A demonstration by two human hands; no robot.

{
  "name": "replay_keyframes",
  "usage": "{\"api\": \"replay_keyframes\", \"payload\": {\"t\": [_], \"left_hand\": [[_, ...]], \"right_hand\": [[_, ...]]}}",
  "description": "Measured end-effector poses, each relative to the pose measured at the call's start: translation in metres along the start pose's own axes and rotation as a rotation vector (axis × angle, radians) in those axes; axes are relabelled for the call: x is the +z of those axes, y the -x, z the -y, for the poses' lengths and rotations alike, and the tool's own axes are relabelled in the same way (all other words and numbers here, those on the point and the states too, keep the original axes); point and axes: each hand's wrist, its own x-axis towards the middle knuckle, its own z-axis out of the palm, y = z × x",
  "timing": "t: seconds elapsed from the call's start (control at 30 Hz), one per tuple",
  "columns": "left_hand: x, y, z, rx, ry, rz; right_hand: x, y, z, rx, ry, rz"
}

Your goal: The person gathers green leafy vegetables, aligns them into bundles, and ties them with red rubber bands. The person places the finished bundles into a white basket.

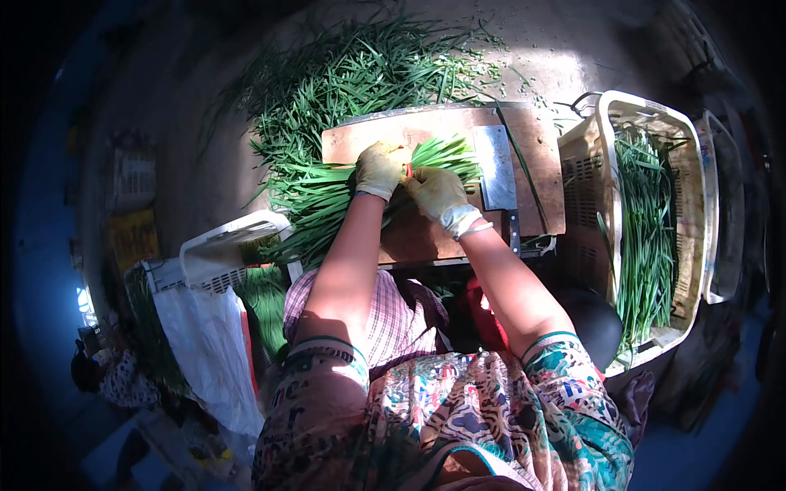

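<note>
A bundle of green garlic chives (445,158) lies across a wooden cutting board (534,141), its cut ends pointing right and its long leaves spreading left. My left hand (379,167), in a pale yellowish glove, is closed around the bundle. My right hand (437,193), gloved alike, has its fingertips at a red tie (408,170) on the bundle, between both hands. To the right of the bundle, a cleaver (496,169) with a dark handle lies flat on the board, and a loose leaf (522,166) lies beside its blade.
Beyond the board is a heap of loose green leaves (344,80) with scattered trimmings. A plastic crate (697,245) of chives stands at the right. Another crate (230,230) and a white sack (206,350) are at the left. Another person (126,377) is at the far lower left.
</note>
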Motion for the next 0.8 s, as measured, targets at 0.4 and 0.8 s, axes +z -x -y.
{"api": "replay_keyframes", "payload": {"t": [0.4,0.8], "left_hand": [[-0.006,0.001,-0.013,-0.05,-0.166,0.055],[-0.019,-0.007,-0.073,-0.087,-0.591,0.336]], "right_hand": [[0.005,-0.003,-0.005,-0.072,0.162,0.012],[0.013,-0.003,-0.013,-0.284,0.377,0.045]]}}
